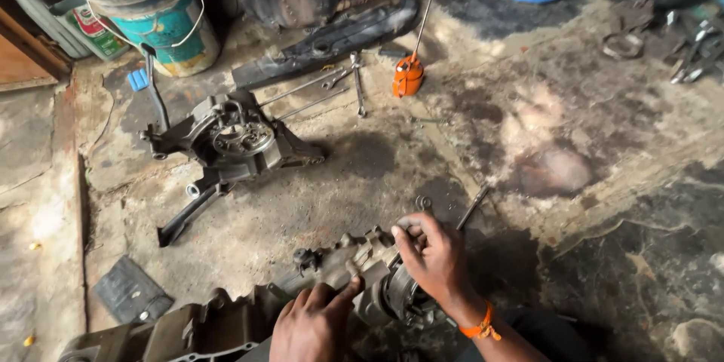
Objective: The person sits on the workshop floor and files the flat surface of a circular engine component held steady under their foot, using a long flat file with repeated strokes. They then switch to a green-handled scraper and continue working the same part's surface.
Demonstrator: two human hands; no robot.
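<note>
The grimy grey engine casing [332, 286] lies at the bottom centre of the frame on the oily floor [573, 121]. My left hand [317, 324] grips its top edge; my right hand [434, 256] clasps its round end. Open floor lies to the right; a second casing [234, 139] sits upper left.

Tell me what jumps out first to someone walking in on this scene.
The two bare hands at the bottom: the left hand and the right hand rest on a greasy grey engine casing lying on the stained concrete floor. Next, the bright orange oil can with its long spout, upper middle, beside loose wrenches. Left of centre sits a second, opened engine casing.
</note>
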